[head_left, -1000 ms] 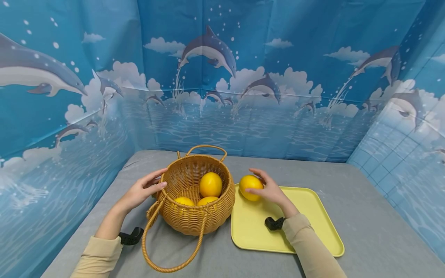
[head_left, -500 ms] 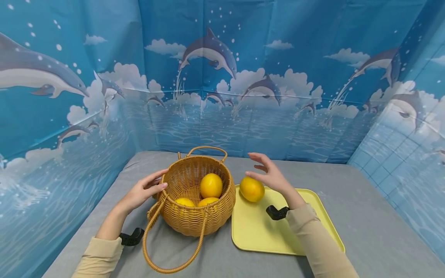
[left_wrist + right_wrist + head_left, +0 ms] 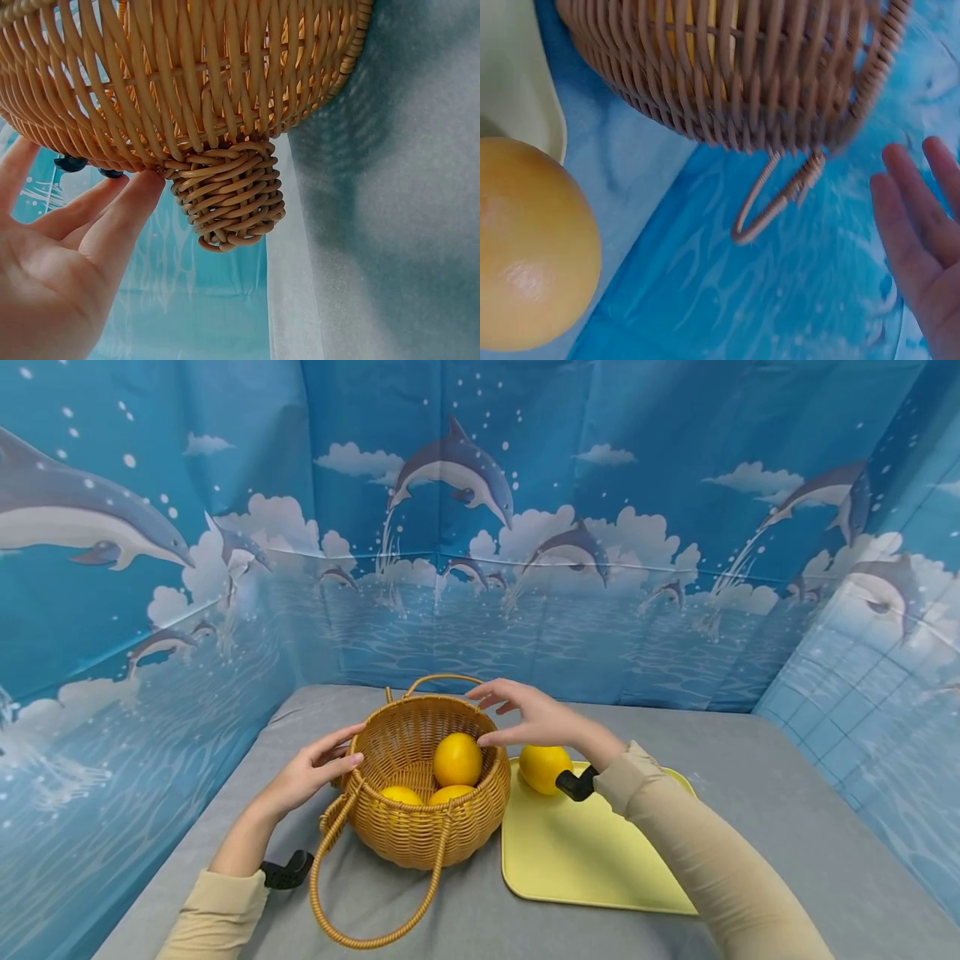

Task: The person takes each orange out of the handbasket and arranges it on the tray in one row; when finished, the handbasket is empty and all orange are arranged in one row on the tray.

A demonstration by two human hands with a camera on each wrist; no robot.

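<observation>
Right hand (image 3: 536, 717) first: I see it over the right rim of a wicker basket (image 3: 427, 839), fingers spread and slightly bent, with nothing in its hold. From the right wrist view I make out a gap between those fingertips and the wicker. Left hand (image 3: 300, 778) is at the opposite side, thumb and fingers apart, fingertips touching the outside of the basket wall; the left wrist view gives me them just beside a stubby woven foot (image 3: 229, 196).

Inside the basket I count three yellow fruits: one at the right (image 3: 458, 760), nearest the right hand, and two lower ones partly hidden behind the near rim (image 3: 402, 795) (image 3: 450, 793). Another yellow fruit (image 3: 540, 767) lies at the far left corner of the pale yellow tray (image 3: 585, 860), partly covered from my head view by the black wrist device (image 3: 576, 784). The tray sits just right of the basket, its right part hidden by the beige sleeve (image 3: 697, 835). One basket handle (image 3: 367, 942) hangs toward me over the grey bench (image 3: 757, 802); a dolphin-print curtain (image 3: 480, 639) stands behind.
</observation>
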